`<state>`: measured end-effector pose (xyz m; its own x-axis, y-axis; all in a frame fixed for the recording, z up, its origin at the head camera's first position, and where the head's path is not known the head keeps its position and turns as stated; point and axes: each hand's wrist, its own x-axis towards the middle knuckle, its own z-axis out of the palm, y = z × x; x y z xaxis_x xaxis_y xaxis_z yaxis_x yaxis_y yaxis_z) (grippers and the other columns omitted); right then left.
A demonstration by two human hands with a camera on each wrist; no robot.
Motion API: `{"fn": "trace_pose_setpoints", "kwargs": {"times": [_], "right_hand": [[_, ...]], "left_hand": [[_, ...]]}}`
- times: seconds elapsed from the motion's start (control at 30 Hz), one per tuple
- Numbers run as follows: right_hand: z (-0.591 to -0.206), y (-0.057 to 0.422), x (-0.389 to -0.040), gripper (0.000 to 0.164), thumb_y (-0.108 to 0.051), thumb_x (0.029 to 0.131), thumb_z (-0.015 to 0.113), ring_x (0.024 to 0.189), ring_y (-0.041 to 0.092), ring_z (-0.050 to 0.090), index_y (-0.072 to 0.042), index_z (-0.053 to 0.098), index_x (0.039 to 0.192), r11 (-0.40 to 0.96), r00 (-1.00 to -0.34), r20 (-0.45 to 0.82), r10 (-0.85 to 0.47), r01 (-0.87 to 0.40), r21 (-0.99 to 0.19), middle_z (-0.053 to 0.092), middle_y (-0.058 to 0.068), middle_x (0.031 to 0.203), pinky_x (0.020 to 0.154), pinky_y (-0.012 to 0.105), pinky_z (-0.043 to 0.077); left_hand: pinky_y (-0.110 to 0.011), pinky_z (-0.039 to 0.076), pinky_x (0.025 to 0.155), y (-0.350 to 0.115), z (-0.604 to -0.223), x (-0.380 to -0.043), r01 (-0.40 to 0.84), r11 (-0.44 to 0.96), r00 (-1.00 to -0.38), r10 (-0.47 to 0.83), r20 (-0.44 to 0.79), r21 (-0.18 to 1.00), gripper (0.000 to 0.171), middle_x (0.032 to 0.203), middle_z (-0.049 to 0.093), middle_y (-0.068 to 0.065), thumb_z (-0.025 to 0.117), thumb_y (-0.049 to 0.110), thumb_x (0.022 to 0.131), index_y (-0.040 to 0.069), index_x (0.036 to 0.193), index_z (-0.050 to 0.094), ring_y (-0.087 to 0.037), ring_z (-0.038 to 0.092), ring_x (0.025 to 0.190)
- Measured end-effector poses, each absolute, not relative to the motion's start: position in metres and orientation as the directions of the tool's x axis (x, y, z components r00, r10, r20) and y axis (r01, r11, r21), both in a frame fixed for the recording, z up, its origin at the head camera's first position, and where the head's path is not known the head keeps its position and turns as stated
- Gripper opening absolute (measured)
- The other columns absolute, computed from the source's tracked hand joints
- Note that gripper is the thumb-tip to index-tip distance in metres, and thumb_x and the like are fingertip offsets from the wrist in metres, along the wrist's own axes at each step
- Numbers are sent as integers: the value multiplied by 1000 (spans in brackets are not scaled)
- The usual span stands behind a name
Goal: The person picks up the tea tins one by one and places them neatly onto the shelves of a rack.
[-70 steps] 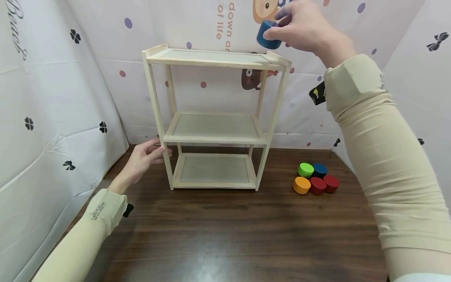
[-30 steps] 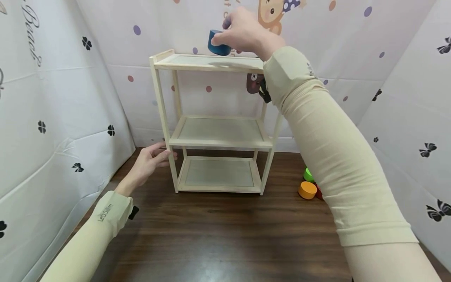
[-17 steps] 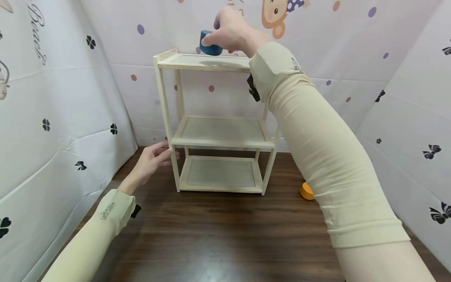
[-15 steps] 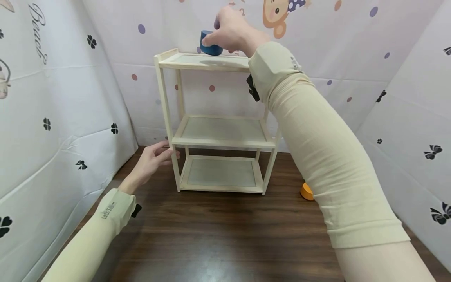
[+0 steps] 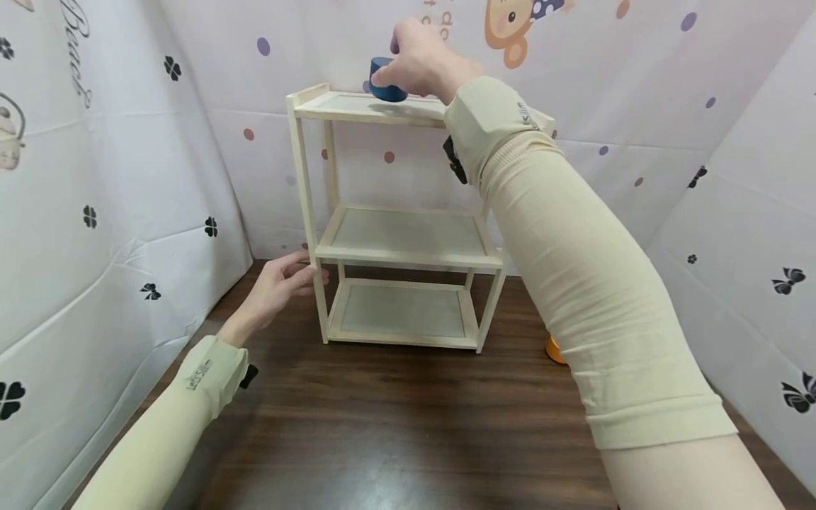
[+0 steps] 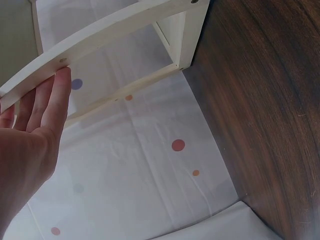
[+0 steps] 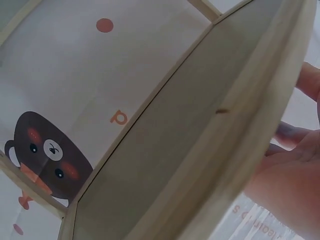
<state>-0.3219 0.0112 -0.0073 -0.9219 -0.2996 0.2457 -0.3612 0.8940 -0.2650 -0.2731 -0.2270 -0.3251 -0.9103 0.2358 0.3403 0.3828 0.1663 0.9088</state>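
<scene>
A pale wooden three-tier shelf rack [image 5: 408, 261] stands on the dark table. My right hand [image 5: 423, 60] pinches a blue round block [image 5: 387, 79] over the left half of the top shelf [image 5: 350, 105]; the block's shadow lies close under it, and I cannot tell whether it touches. In the right wrist view the top shelf hides the block and part of the right hand [image 7: 295, 175]. My left hand [image 5: 277, 287] holds the rack's left front post, thumb in front and fingers reaching behind. In the left wrist view, the left hand's fingers [image 6: 57, 100] bend against the wooden post [image 6: 95, 32].
An orange round block [image 5: 554, 350] peeks out from behind the right sleeve at the table's right; the other blocks there are hidden by the arm. Patterned white cloth [image 5: 127, 177] closes in the back and sides. Dark wooden tabletop [image 5: 382, 418] stretches in front of the rack.
My right hand has carried the blue block leftward from the top shelf's right end to over its left half, now slightly lower against the shelf. The left hand has kept its hold.
</scene>
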Motion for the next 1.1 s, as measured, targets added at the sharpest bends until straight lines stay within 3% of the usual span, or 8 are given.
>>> {"fn": "trace_pose_setpoints", "kwargs": {"times": [0.27,0.5,0.73,0.93,1.1], "right_hand": [[-10,12,-326,65,-41,96,51,127,16,45,-8,31,148,913,-925,229,-304,-351,-207,41,6,150,111,24,41],[-10,13,-327,65,-41,96,49,123,16,48,-8,31,148,923,-928,219,-301,-342,-178,43,7,148,106,24,46],[-10,13,-328,66,-44,95,49,109,14,52,-9,32,148,929,-935,211,-286,-324,-177,46,7,145,86,21,50],[-11,14,-329,66,-44,95,48,112,13,49,-8,31,149,931,-933,217,-288,-326,-162,45,7,145,93,22,49],[-12,14,-328,67,-44,95,47,115,13,49,-9,30,150,925,-931,216,-294,-335,-182,45,6,146,102,22,46]], "left_hand": [[-42,58,91,-222,-325,-274,378,172,-912,240,334,910,43,104,72,-3,53,20,100,1,138,47,-20,69,105],[-42,59,90,-220,-325,-274,390,190,-908,240,342,901,41,118,61,-35,51,17,101,-1,138,48,-21,68,104],[-39,60,87,-220,-324,-274,392,210,-909,238,342,896,41,110,69,-15,52,21,100,1,136,49,-22,68,105],[-38,60,87,-219,-325,-274,397,211,-907,238,347,893,42,107,71,-8,53,23,100,1,136,50,-22,68,105],[-39,60,88,-219,-325,-275,392,209,-910,232,344,896,42,112,69,-19,53,22,100,1,136,50,-23,68,105]]}}
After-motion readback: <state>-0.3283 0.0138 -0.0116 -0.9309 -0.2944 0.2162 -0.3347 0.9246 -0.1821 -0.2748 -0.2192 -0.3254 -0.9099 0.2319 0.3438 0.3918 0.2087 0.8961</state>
